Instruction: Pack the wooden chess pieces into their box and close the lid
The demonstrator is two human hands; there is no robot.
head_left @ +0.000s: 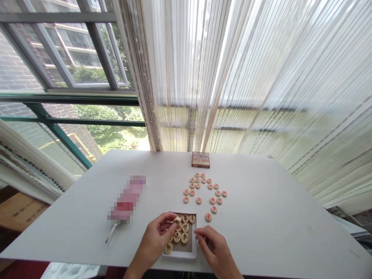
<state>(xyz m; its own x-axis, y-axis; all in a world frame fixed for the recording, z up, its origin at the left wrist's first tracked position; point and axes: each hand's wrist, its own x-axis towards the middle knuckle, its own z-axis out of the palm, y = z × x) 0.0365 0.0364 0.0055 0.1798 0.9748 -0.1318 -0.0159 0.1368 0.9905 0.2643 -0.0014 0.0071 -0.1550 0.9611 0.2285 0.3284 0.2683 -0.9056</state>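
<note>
Pinching the piece (177, 221) between thumb and fingers, your left hand (157, 234) holds it above the far-left part of the tray (190, 255). A loose grip could let it slip and land on its edge, or on top of the black-marked discs (184, 237) lying there. Your wrist also passes close over the near-left corner, so a low sweep could knock the disc there askew. Your right hand (215, 248) is empty by the look of it, thumb and forefinger near each other at the right wall; whether they touch it, or each other, you can't tell from this view. A push there could slide the tray sideways.

The piece is round, with no long axis across its face; it looks tilted, though your fingers hide too much to settle which way it faces. The tray's long axis seems to run away from you, towards the window side. Beyond it lie loose, mostly red-marked discs (212, 200), then a small box (200, 159) on the table (261, 193).
</note>
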